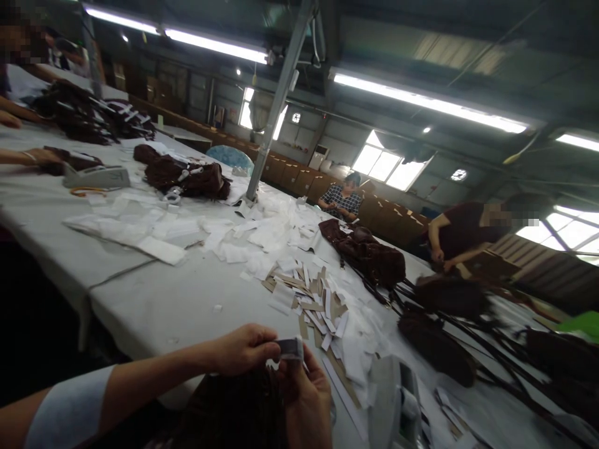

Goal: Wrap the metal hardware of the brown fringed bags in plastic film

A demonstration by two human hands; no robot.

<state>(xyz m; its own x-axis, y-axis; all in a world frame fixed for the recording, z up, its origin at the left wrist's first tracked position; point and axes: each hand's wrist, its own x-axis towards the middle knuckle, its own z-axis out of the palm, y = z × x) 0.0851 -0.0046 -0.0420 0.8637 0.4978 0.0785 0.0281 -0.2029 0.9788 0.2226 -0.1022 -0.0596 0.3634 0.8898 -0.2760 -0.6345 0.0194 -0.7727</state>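
My left hand (pixel 246 349), below a light blue sleeve, reaches in from the left with its fingers pinched on one end of a short grey strip with a pale edge (pixel 290 349). My right hand (pixel 306 393) comes up from below, thumb and fingers closed on the strip's other end. I cannot make out what the strip is made of. Directly under both hands is a dark brown bag-like item (pixel 234 408), mostly in shadow. To the right of my right hand stands a grey tape dispenser (pixel 393 402).
Cardboard strips (pixel 318 305) and white paper sheets (pixel 262 231) litter the white table (pixel 187 299). Brown bags (pixel 365 249) lie beyond, with more (pixel 187 174) at the left near another dispenser (pixel 96 178). A metal post (pixel 276 106) rises mid-table. Co-workers (pixel 344 196) sit and stand around.
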